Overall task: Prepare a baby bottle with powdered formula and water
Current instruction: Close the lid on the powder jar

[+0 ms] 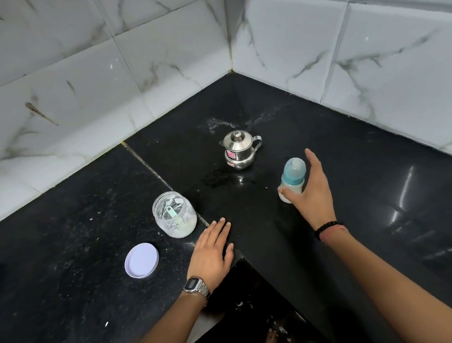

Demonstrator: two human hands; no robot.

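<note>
The baby bottle [292, 178], with a teal cap and white contents low inside, stands on the black counter [249, 204] right of centre. My right hand [311, 191] cups it from the right. The thumb touches the bottle's base and the fingers are straight, not wrapped around it. A clear formula jar [175, 216] stands open at centre left, with white powder and a pale green scoop inside. Its white lid [142, 260] lies upside down in front of it. My left hand [212, 249] rests flat on the counter edge, just right of the jar, holding nothing.
A small lidded steel pot [239, 150] with a spout and handle stands behind the bottle, with water spilled on the counter in front of it. White tiled walls meet in a corner behind. The counter has an inner corner edge near my left hand.
</note>
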